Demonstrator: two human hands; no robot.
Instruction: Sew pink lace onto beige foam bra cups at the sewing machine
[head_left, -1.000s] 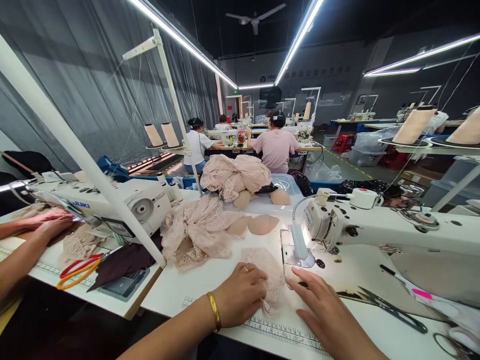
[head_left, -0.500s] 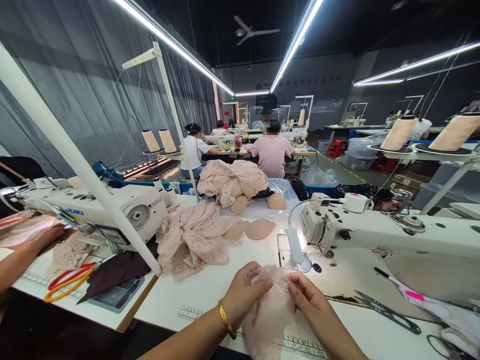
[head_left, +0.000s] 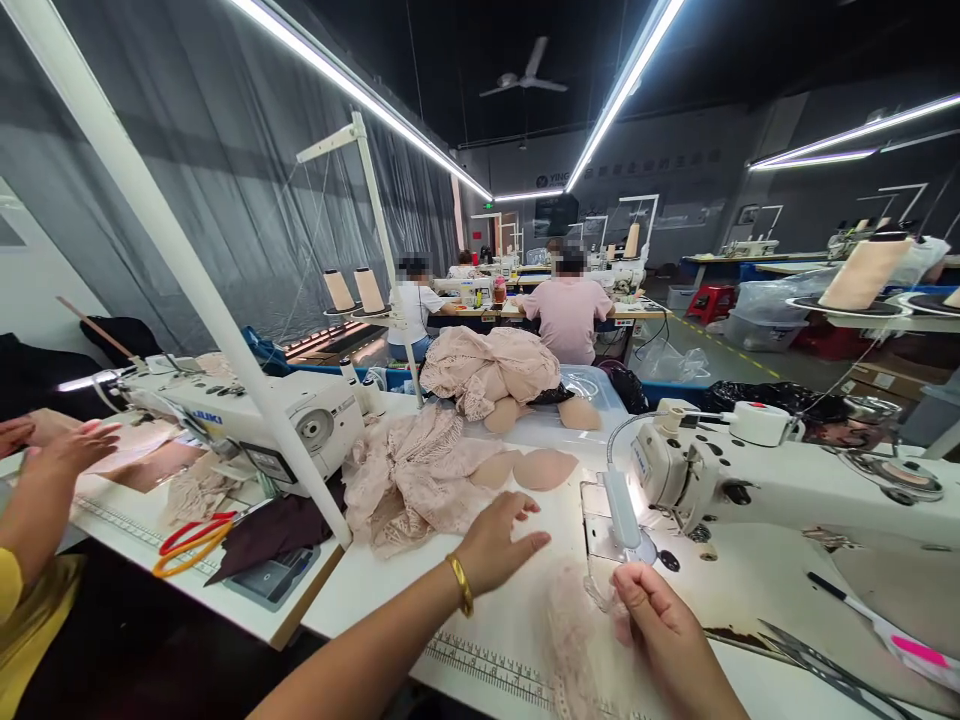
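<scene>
My left hand point(head_left: 502, 545), with a gold bangle at the wrist, is open and holds nothing; it hovers near the beige bra cups point(head_left: 546, 469) on the white table. My right hand point(head_left: 656, 612) is closed on a sheer pink lace piece point(head_left: 574, 640), which hangs down over the table's front part. Just beyond my right hand is the sewing machine point(head_left: 675, 470), its needle area lit, with a small lamp point(head_left: 621, 508) on a bendy neck in front. A heap of pink lace garments point(head_left: 416, 475) lies behind my left hand.
More lace point(head_left: 491, 365) is piled on a clear plastic bin point(head_left: 600, 385). Black scissors point(head_left: 825, 660) lie at right. A co-worker's hands point(head_left: 71, 445) are at the left machine point(head_left: 300, 420), near red and orange-handled scissors point(head_left: 195, 540). A white post point(head_left: 225, 350) stands between the machines.
My left hand has let go of the lace and moved up towards the bra cups, opening. My right hand keeps hold of the lace, nearer the machine. The view has turned left.
</scene>
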